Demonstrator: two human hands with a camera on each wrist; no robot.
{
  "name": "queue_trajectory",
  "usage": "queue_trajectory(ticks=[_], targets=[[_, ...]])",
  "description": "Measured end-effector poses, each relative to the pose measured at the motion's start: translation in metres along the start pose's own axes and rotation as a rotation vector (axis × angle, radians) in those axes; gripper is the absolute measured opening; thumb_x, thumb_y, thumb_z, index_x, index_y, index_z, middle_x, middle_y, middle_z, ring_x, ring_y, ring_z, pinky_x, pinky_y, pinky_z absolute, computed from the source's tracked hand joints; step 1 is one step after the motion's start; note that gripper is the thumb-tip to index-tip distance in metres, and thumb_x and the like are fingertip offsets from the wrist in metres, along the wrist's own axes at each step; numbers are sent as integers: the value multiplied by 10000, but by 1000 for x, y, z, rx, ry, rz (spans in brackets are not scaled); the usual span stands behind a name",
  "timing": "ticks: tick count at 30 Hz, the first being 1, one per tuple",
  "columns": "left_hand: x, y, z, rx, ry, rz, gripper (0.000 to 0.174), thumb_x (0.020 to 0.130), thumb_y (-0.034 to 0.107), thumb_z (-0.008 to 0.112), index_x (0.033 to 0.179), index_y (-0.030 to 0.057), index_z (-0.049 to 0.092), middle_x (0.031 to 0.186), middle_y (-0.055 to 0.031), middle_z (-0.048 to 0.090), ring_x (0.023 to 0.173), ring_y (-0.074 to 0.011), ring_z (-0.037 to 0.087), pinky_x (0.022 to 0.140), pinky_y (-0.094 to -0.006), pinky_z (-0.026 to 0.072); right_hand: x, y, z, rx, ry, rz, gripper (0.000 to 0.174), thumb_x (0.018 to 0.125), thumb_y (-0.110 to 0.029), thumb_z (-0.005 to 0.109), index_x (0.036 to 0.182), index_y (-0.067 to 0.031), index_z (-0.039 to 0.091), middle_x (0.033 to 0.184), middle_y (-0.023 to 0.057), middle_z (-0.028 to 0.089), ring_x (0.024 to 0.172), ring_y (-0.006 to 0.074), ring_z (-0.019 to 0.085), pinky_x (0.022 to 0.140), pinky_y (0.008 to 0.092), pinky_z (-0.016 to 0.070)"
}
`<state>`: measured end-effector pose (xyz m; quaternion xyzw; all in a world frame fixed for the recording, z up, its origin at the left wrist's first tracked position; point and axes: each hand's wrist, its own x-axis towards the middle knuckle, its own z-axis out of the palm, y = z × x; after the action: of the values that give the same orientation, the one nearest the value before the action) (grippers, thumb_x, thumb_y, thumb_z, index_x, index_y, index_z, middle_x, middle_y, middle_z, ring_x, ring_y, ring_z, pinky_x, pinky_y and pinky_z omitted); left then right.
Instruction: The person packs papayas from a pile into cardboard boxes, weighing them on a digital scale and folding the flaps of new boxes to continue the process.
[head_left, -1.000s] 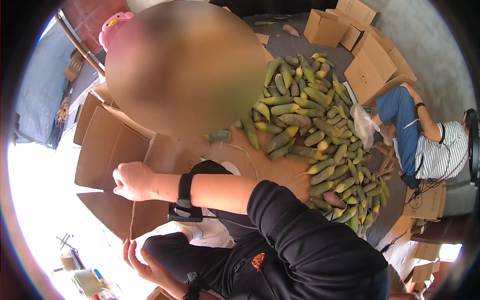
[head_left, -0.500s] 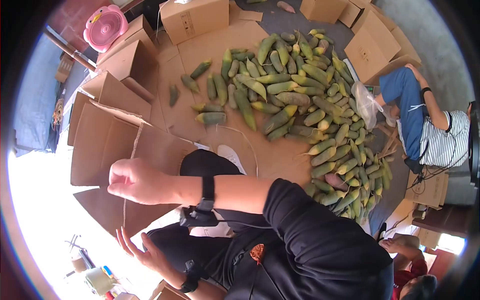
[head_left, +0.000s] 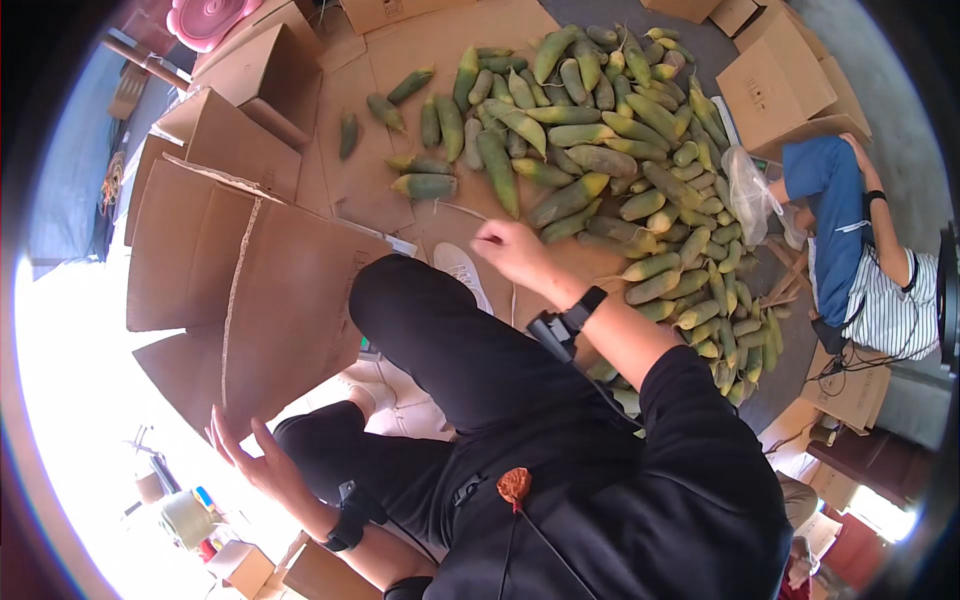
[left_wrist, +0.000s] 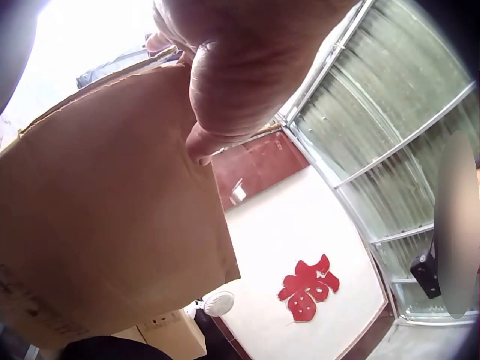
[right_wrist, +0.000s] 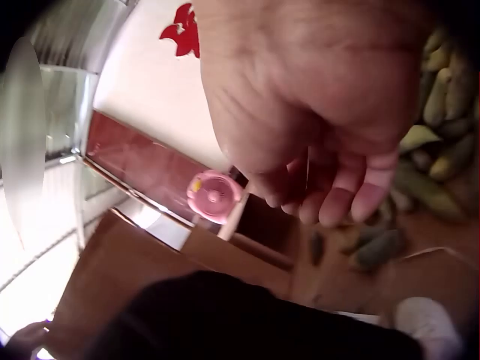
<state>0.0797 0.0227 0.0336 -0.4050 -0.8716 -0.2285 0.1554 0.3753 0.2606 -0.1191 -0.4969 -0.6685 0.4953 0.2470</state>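
L hand [head_left: 255, 460] spread at box [head_left: 290, 290]; R hand [head_left: 510, 250] curled.

Shows the left hand [left_wrist: 255, 60] close up at 12 o'clock, one fingertip low against the top edge of a cardboard flap [left_wrist: 105, 225]. Fills 7 to 10 o'clock with that flap. Holds a white wall [left_wrist: 300, 225] with a red paper cutting [left_wrist: 307, 289] at 5 o'clock, a small white fan [left_wrist: 218, 303] at 6 o'clock, and framed translucent panels [left_wrist: 390, 97] at 2 o'clock.
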Motion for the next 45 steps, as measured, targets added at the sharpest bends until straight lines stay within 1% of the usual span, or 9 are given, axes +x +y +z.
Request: queue_trajectory(ticks=[5, 7, 9, 16, 18, 24, 27, 40, 45], targets=[[6, -1, 6, 15, -6, 2, 464, 863, 167, 569, 1314, 151, 461, 1308, -115, 471, 1271, -297, 379, 1023, -453, 334, -40, 142, 3, -141, -51, 127, 184, 822, -202, 581, 793, -22, 612, 685, 126, 595, 633, 230, 574, 593, 344, 449], [9, -3, 8, 49, 17, 48, 474, 855, 152, 576, 1314, 145, 461, 1307, -115, 472, 1274, -302, 373, 1025, -456, 328, -62, 149, -7, -342, -168, 195, 158, 823, -144, 504, 796, -16, 591, 810, 226, 611, 735, 400, 581, 646, 445, 463], [13, 0, 8, 49, 23, 26, 483, 848, 136, 581, 1316, 138, 458, 1310, -115, 470, 1282, -314, 358, 1035, -462, 313, -79, 147, -13, -437, -223, 169, 154, 820, -124, 473, 810, -15, 581, 828, 244, 600, 768, 431, 568, 657, 480, 453], [17, -6, 19, 174, 22, 85, 512, 767, 122, 636, 1258, 104, 492, 1233, -132, 491, 1222, -328, 385, 1018, -459, 298, -116, 219, -16, -491, -349, 426, 177, 769, -143, 510, 766, -1, 615, 797, 253, 605, 752, 419, 582, 656, 463, 463], [16, -2, 17, 124, 7, 65, 499, 744, 120, 649, 1222, 99, 510, 1204, -131, 496, 1179, -317, 407, 993, -454, 309, -122, 230, -19, -334, -238, 518, 211, 757, -208, 560, 731, -2, 601, 664, 186, 609, 607, 300, 584, 571, 399, 446], [16, 0, 18, 133, 13, 26, 488, 740, 112, 655, 1206, 84, 515, 1179, -129, 497, 1137, -316, 427, 972, -446, 327, -113, 234, -20, -436, -225, 557, 205, 777, -182, 534, 764, 4, 620, 680, 149, 633, 658, 221, 613, 595, 360, 463], [17, 3, 23, 157, 37, -10, 455, 751, 117, 654, 1185, 83, 523, 1154, -128, 504, 1119, -313, 438, 956, -440, 340, -97, 229, -14, -381, -157, 551, 194, 752, -154, 518, 783, -6, 641, 784, 233, 629, 747, 384, 611, 661, 428, 479], [16, -3, 32, 223, 48, -90, 360, 791, 107, 669, 1102, 24, 509, 1068, -142, 524, 1036, -302, 501, 884, -418, 394, 55, 254, 20, -490, 67, 360, 169, 779, -158, 576, 855, -23, 641, 745, 195, 634, 699, 339, 614, 655, 379, 482], [16, -6, 32, 266, 25, -158, 370, 789, 88, 669, 1108, 23, 493, 1086, -142, 505, 1040, -296, 502, 928, -407, 386, 115, 257, 31, -578, 63, 364, 211, 744, -169, 598, 920, -70, 661, 981, 204, 629, 985, 357, 573, 843, 398, 461]])
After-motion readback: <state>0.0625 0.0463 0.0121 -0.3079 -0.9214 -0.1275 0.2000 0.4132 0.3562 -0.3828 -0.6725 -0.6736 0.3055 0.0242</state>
